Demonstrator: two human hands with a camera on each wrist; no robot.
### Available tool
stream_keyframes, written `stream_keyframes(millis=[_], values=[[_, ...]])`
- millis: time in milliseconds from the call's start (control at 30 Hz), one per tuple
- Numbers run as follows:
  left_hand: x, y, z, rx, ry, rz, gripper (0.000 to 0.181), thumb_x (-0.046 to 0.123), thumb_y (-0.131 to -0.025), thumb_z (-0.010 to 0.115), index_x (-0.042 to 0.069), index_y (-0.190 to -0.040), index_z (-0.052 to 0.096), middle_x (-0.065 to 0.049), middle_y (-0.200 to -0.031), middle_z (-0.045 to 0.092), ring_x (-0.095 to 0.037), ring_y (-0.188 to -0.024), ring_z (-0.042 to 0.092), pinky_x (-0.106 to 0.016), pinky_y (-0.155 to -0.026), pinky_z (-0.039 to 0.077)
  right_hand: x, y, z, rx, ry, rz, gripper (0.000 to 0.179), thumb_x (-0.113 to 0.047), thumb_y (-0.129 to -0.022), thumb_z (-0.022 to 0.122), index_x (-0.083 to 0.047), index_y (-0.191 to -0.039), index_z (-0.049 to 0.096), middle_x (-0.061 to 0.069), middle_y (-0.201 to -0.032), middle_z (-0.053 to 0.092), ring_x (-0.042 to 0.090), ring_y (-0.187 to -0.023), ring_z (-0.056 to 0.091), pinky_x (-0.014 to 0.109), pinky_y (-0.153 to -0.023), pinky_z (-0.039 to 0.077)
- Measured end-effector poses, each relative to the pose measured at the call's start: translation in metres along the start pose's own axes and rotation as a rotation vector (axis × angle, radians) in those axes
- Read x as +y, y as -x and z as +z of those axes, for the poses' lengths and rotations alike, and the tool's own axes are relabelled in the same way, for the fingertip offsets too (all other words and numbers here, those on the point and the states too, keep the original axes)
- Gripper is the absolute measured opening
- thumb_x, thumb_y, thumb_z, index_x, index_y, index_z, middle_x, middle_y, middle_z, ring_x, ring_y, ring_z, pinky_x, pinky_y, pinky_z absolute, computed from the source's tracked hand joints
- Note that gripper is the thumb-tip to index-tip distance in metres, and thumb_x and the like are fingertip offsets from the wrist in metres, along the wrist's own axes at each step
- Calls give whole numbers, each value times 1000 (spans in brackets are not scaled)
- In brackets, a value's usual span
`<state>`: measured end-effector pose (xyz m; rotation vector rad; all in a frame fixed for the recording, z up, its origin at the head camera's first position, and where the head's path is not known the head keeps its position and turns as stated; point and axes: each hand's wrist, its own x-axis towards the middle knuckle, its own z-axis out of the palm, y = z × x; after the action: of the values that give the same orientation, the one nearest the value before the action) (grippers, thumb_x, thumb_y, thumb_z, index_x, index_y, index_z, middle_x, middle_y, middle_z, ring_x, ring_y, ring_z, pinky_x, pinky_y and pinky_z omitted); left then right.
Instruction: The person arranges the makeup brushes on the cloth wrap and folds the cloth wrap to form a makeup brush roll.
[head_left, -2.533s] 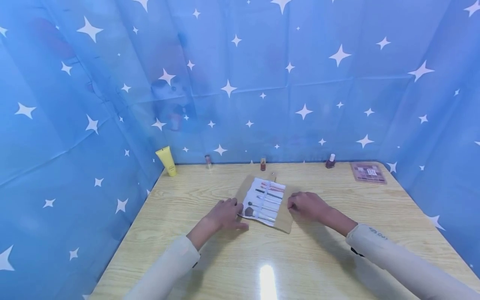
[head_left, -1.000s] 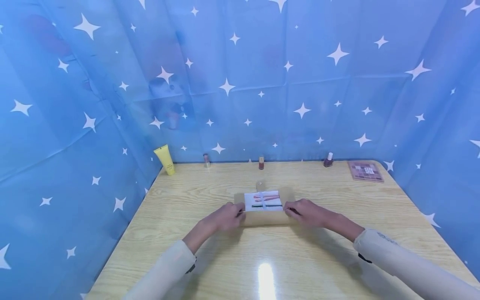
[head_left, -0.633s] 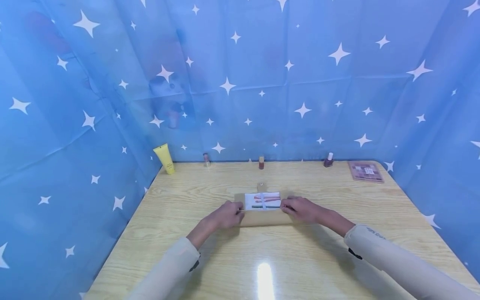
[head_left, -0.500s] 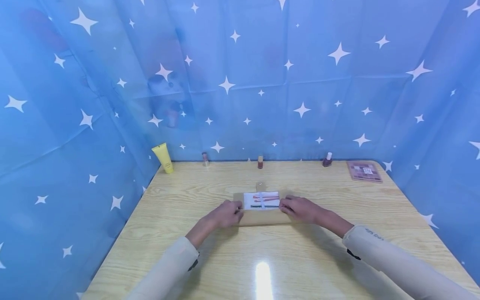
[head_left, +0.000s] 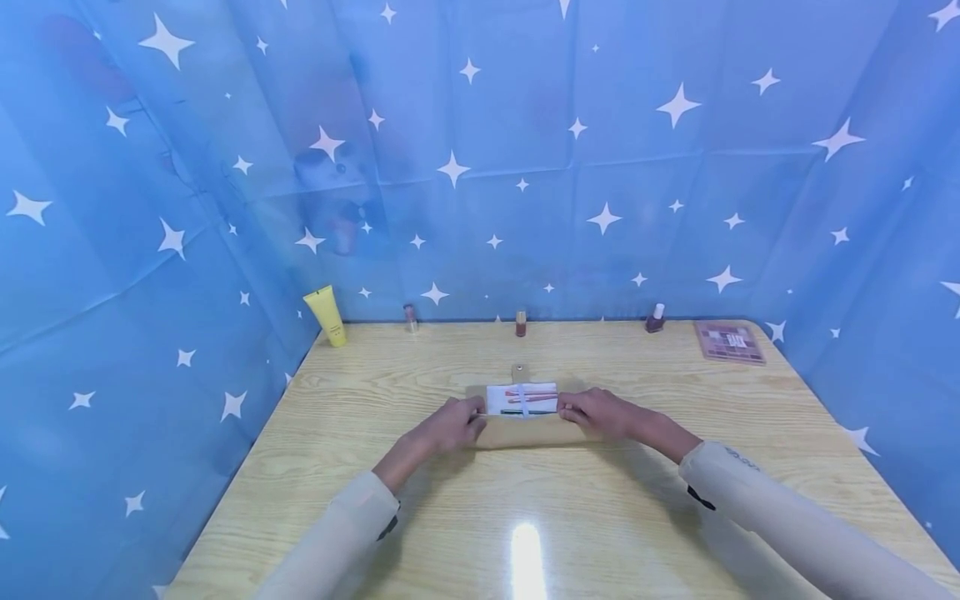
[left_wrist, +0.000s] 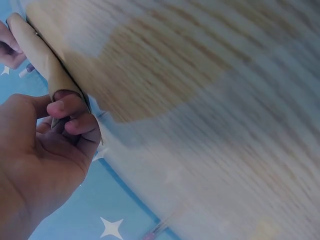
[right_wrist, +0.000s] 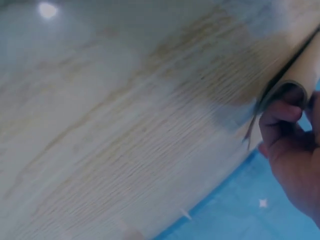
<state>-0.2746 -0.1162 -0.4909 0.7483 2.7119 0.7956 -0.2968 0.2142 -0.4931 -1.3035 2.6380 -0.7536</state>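
A tan makeup brush roll (head_left: 528,432) lies mid-table, its near part rolled over toward the back. Pink and dark-handled brushes (head_left: 531,398) show on the white lining, under a pale strap; the rest are hidden in the fold. My left hand (head_left: 452,423) grips the fold's left end, and its curled fingers (left_wrist: 70,107) show at the tube-like end in the left wrist view. At the opposite end my right hand (head_left: 603,411) pinches the rolled edge, with the thumb at the opening of the rolled tan cover (right_wrist: 300,72). A snap tab (head_left: 520,371) sticks out at the back.
Along the back edge stand a yellow tube (head_left: 327,317), a small lipstick-like tube (head_left: 411,318), a small bottle with a gold cap (head_left: 521,323) and a dark nail polish bottle (head_left: 656,318). An eyeshadow palette (head_left: 730,342) lies at the back right. Blue star-printed curtain (head_left: 495,125) encloses the table.
The brush roll lay flat and slanted, with more brushes showing; it has been straightened and its near edge folded over. Both hands now hold the fold, which has lately shifted slightly back.
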Motion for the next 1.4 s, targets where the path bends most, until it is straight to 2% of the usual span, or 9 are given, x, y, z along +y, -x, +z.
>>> stream_keyframes(millis=[167,367,467,667,800,867,1033,1200,1400], values=[[1,1,1,47,-94,0,9,21,-106,59,15,-100,59,5,-73,58,-7,-56,46,-22,-49,38,4,-2,0,4,-8,21,12,-11,-109,55,-12,-101,64,-16,-70,45,-1,-60,38,24,-62,41],[10,7,2,206,-503,151,18,31,-101,69,15,-102,61,4,-87,52,-9,-71,48,-20,-56,42,3,2,5,112,148,31,12,-21,-103,68,-20,-94,60,-13,-77,49,-1,-65,39,22,-56,37],[16,8,2,212,-580,213,18,34,-100,71,16,-95,67,6,-87,52,-8,-72,47,-19,-58,41,2,4,7,208,238,-39,15,-20,-98,75,-20,-91,61,-11,-83,50,-2,-70,38,21,-57,39],[18,12,4,82,-503,168,37,56,-91,75,22,-83,64,11,-81,50,-6,-69,47,-19,-57,41,1,5,8,223,247,-165,9,-10,-96,75,-17,-99,70,-6,-96,66,5,-84,59,30,-71,55],[17,12,4,66,-505,185,32,49,-91,78,21,-89,64,11,-82,51,-6,-70,49,-19,-59,43,-1,7,6,202,275,-204,9,-11,-98,72,-19,-100,74,-5,-101,71,9,-89,67,34,-74,58],[17,11,2,63,-476,191,25,41,-95,76,19,-94,66,10,-83,54,-6,-71,50,-19,-61,45,-2,10,4,184,285,-199,4,-19,-98,73,-21,-102,75,-7,-97,70,6,-82,64,31,-71,55],[18,8,-4,34,-282,163,12,29,-102,67,17,-101,70,10,-84,62,-4,-69,52,-20,-62,48,-6,17,0,97,208,-115,20,-38,-93,79,-24,-107,74,-15,-91,63,-1,-71,50,25,-67,45],[13,5,-5,29,-85,128,20,26,-108,54,16,-105,72,8,-73,61,-4,-58,49,-22,-55,45,-8,17,-4,55,70,-51,15,-33,-101,70,-23,-111,70,-14,-83,67,-2,-68,54,27,-67,53],[5,1,-1,57,5,101,26,25,-111,50,10,-117,70,7,-69,57,-5,-58,48,-23,-57,45,-7,13,-6,74,-16,0,15,-31,-106,62,-19,-110,70,-13,-90,68,1,-75,58,29,-69,53]])
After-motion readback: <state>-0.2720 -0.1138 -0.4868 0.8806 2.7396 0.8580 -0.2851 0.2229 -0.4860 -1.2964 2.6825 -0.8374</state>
